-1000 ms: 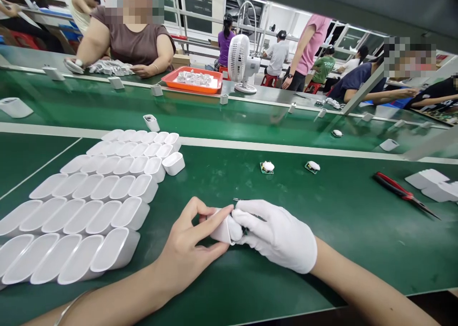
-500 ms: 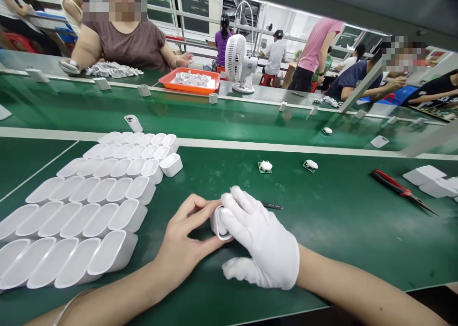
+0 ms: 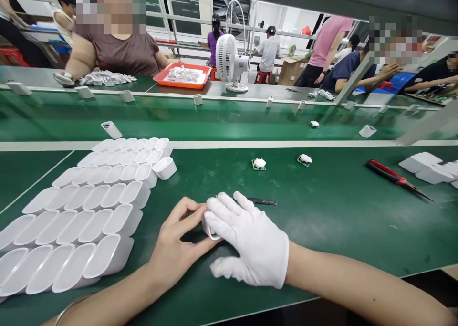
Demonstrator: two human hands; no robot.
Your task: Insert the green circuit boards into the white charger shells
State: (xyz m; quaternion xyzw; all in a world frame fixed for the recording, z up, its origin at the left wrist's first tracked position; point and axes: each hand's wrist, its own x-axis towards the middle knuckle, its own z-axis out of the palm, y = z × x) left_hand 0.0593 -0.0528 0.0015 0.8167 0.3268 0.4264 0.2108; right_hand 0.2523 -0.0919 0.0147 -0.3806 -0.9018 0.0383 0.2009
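My bare left hand (image 3: 179, 235) grips a small white housing (image 3: 208, 228) between thumb and fingers, at the centre of the green table (image 3: 322, 240). Over that housing lies my right hand (image 3: 246, 242), in a white glove, palm down with its fingers stretched and its thumb apart; the glove hides most of the housing and whatever is inside. Black tweezers (image 3: 265, 201) stick out behind the glove. Beyond them sit two small circuit boards topped with white material, one nearer (image 3: 259, 163) and one farther right (image 3: 304, 160).
Rows of white housings (image 3: 86, 226) fill the left side. Red-handled pliers (image 3: 397, 178) and more white housings (image 3: 420, 161) lie at right. Beyond a green conveyor belt (image 3: 229, 120), a person (image 3: 121, 54) sits near an orange tray (image 3: 182, 75) and a white fan (image 3: 226, 58).
The view has shifted slightly. My gloved right hand now covers more of the housing, with its fingers flatter over it. The loose pieces on the belt have moved left.
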